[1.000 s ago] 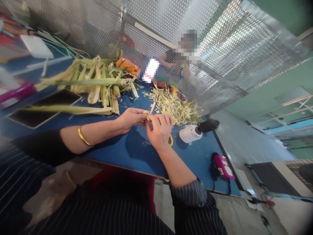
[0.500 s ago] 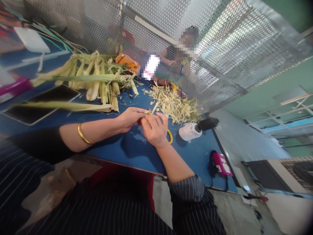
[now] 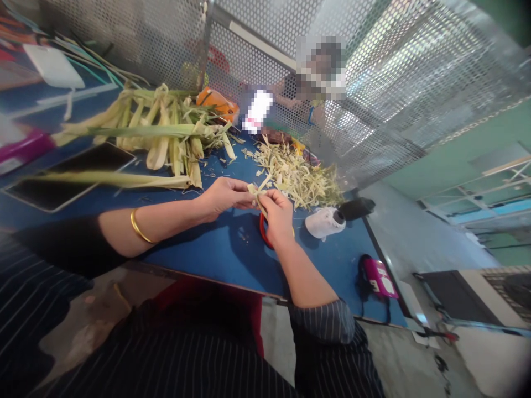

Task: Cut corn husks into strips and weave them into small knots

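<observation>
Above the blue table [image 3: 207, 249], my left hand [image 3: 226, 200] pinches a small pale leaf strip [image 3: 262, 187] between thumb and fingers. My right hand [image 3: 279, 214] is closed on the same strip, close to my left fingertips. Part of a red and yellow ring-shaped handle [image 3: 265, 231] shows beneath my right hand; the rest is hidden. Just beyond my hands lies a heap of short pale shreds [image 3: 296, 174]. To the left is a pile of long green and cream leaves [image 3: 160, 130], with one long leaf [image 3: 120, 178] nearer to me.
A white thread spool [image 3: 324, 223] and a black one [image 3: 357, 208] stand right of my hands. A magenta box [image 3: 378, 277] sits by the right edge. A dark tablet [image 3: 74, 174] lies left. Behind the perforated metal screen [image 3: 257, 50] is a person.
My right hand has shifted slightly right and turned, with its thumb now visible on the strip. More of the red handle shows. My left hand has moved up a little.
</observation>
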The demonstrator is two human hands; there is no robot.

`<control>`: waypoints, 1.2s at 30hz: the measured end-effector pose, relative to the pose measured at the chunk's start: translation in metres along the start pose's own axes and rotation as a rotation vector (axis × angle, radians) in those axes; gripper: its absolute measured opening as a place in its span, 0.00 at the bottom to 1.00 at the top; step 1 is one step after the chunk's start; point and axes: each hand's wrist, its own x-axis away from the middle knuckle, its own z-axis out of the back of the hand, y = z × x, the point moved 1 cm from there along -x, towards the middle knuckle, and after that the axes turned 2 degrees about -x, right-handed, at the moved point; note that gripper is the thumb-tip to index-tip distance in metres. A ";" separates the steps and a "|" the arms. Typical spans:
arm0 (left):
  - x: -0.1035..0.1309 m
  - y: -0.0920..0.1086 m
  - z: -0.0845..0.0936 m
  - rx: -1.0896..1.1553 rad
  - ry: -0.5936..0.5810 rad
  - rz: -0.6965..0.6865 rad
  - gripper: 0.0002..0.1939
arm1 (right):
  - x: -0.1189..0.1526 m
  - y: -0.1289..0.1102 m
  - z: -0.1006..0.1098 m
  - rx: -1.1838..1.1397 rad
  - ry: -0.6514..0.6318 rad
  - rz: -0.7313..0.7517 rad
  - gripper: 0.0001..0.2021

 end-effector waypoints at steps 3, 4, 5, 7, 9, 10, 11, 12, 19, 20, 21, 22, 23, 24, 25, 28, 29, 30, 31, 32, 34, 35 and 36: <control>-0.002 -0.003 0.001 -0.031 0.042 -0.028 0.05 | 0.000 0.001 -0.002 0.006 -0.020 -0.010 0.06; -0.003 -0.004 0.001 -0.036 0.058 -0.032 0.05 | -0.001 0.003 -0.002 0.005 -0.023 -0.018 0.06; -0.003 -0.004 0.001 -0.040 0.068 -0.034 0.05 | -0.001 0.005 -0.002 -0.001 -0.028 -0.031 0.06; -0.004 -0.005 0.002 -0.043 0.074 -0.025 0.06 | -0.002 0.009 -0.002 -0.010 -0.051 -0.054 0.07; -0.005 -0.005 0.003 -0.019 0.084 -0.001 0.05 | -0.002 0.011 0.000 0.021 -0.067 -0.044 0.07; -0.006 -0.004 0.005 0.007 0.098 0.008 0.04 | -0.001 0.011 0.001 0.068 -0.061 -0.008 0.08; -0.007 -0.004 0.006 0.041 0.117 0.015 0.04 | -0.001 0.009 0.003 0.140 -0.048 0.058 0.10; -0.008 -0.003 0.008 0.079 0.138 0.022 0.04 | 0.000 0.006 0.005 0.236 -0.040 0.152 0.12; -0.011 -0.005 0.011 0.089 0.153 0.034 0.05 | 0.001 -0.012 0.011 0.979 -0.312 0.890 0.10; -0.010 -0.005 0.010 0.042 0.140 0.025 0.05 | 0.001 -0.012 0.012 0.995 -0.302 0.931 0.10; -0.009 -0.005 0.009 -0.005 0.129 0.016 0.04 | 0.000 -0.013 0.012 0.989 -0.275 0.956 0.09; -0.007 -0.005 0.007 -0.054 0.115 0.005 0.03 | 0.000 -0.014 0.013 0.969 -0.231 0.968 0.08; -0.006 -0.005 0.006 -0.102 0.095 -0.009 0.02 | -0.001 -0.014 0.013 0.943 -0.179 0.966 0.07; -0.005 -0.005 0.005 -0.145 0.073 -0.029 0.02 | -0.001 -0.014 0.014 0.915 -0.134 0.949 0.06; -0.004 -0.005 0.004 -0.183 0.048 -0.050 0.02 | -0.003 -0.014 0.014 0.891 -0.104 0.920 0.05; -0.003 -0.003 0.003 -0.247 -0.015 -0.073 0.03 | -0.007 -0.011 0.015 0.883 -0.094 0.777 0.08; -0.003 -0.003 0.003 -0.246 -0.028 -0.066 0.04 | -0.008 -0.010 0.016 0.895 -0.096 0.732 0.09; -0.003 -0.004 0.003 -0.240 -0.040 -0.054 0.04 | -0.009 -0.009 0.016 0.908 -0.096 0.695 0.10; -0.003 -0.004 0.003 -0.228 -0.051 -0.041 0.05 | -0.009 -0.008 0.016 0.916 -0.098 0.664 0.10; -0.003 -0.004 0.003 -0.211 -0.059 -0.028 0.05 | -0.009 -0.007 0.016 0.913 -0.100 0.635 0.10; -0.003 -0.006 0.002 -0.185 -0.067 -0.009 0.08 | -0.008 -0.005 0.016 0.864 -0.094 0.568 0.11; -0.003 -0.007 0.001 -0.180 -0.059 -0.005 0.10 | -0.007 -0.004 0.015 0.821 -0.090 0.526 0.11; -0.002 -0.008 0.001 -0.178 -0.040 -0.005 0.11 | -0.006 -0.003 0.014 0.770 -0.086 0.484 0.11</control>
